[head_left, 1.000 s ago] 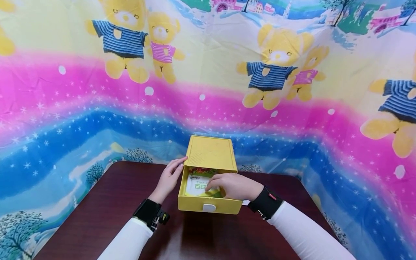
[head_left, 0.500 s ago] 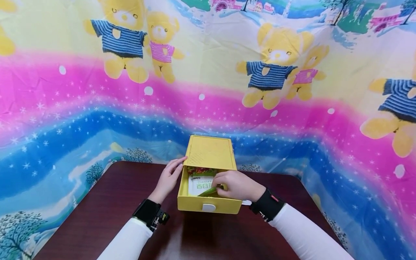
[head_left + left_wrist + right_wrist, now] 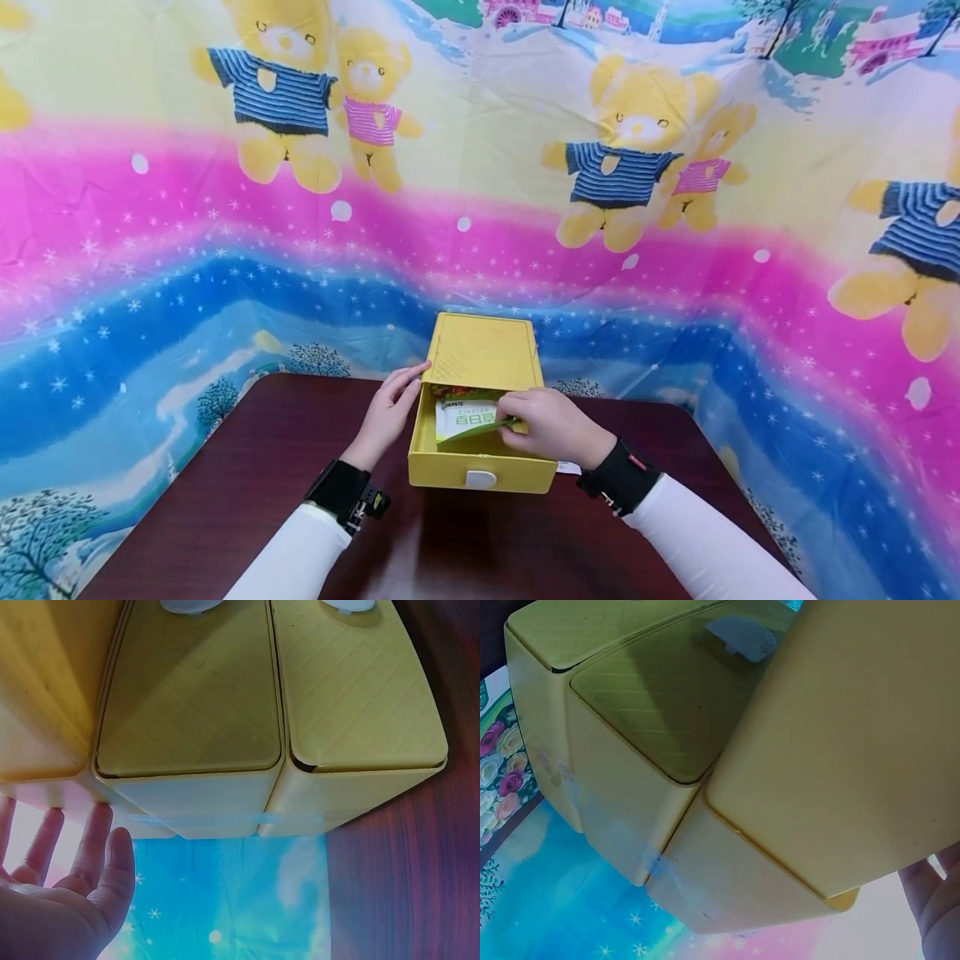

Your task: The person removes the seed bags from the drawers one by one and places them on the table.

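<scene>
Your head cam's nice and bright, with pretty even light on the drape (image 3: 465, 167), but the wide lens stretches its print toward the right. Your glossy table (image 3: 270, 483) shows a dark reflection below the open drawer (image 3: 442, 471), running toward the surface's near edge. Lettering on the packet (image 3: 468, 417) looks smeared, so you can't read it cleanly. Both your wrist cams are dimmer and softer: a diagonal shadow crosses a shut drawer front (image 3: 187, 705), and your left hand (image 3: 67, 896) sits against blown-out pinkish glare.

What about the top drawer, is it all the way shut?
No, the top drawer is pulled out, and the right hand pinches a packet inside it.
</scene>
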